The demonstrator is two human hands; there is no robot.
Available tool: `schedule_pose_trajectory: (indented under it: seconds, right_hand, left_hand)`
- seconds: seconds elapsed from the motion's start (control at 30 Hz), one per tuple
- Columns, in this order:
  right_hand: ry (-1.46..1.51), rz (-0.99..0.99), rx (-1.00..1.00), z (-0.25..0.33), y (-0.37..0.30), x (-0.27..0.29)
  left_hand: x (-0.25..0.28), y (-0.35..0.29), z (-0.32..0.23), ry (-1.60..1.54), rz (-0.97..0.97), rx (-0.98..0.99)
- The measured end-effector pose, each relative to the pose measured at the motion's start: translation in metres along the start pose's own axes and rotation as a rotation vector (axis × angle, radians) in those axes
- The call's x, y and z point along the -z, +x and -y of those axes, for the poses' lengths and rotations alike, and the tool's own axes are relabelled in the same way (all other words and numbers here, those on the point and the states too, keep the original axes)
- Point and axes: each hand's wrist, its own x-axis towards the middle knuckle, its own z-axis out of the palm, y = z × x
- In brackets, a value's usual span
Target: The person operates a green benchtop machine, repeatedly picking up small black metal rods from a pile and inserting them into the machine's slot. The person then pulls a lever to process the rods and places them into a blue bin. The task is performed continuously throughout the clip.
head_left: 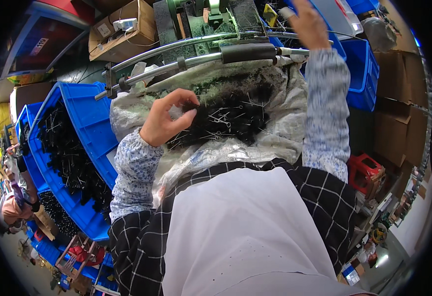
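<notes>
Now left hand (164, 121) pinches black parts w/ thin wire pins (226, 118); right hand (307, 22) raised, open.

Blue plastic crates (85, 118) and cardboard boxes (127, 29) crowd a workshop; floor seemingly pale concrete.

Hands of the wearer: two, left hand (164, 121) and right hand (307, 24). Blue plastic bins: at least four, with one large bin (90, 123) of black parts at the left and one blue crate (364, 74) at the right; one woven sack (275, 133); one cardboard box (124, 29); one red stool (366, 172). Small black metal-pinned parts (231, 116): too many to count.
</notes>
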Motion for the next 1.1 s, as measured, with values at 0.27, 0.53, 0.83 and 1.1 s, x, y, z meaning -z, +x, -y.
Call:
schedule_pose_trajectory:
  seconds: [0.27, 0.53, 0.83, 1.1]
  right_hand:
    - [0.761, 0.842, 0.095, 0.148, -0.095, 0.021]
    - [-0.229, -0.143, 0.148, 0.052, -0.016, -0.055]
    - [-0.374, 0.157, 0.011, 0.052, 0.011, -0.082]
    - [-0.302, 0.04, 0.114, 0.042, 0.012, -0.1]
  left_hand:
    - [-0.023, 0.011, 0.0, -0.01, -0.083, -0.041]
    - [-0.01, 0.004, 0.063, 0.729, -0.077, 0.053]
    - [-0.009, 0.005, 0.082, 0.811, 0.228, 0.165]
    - [0.0, -0.001, 0.046, 0.459, 0.063, 0.156]
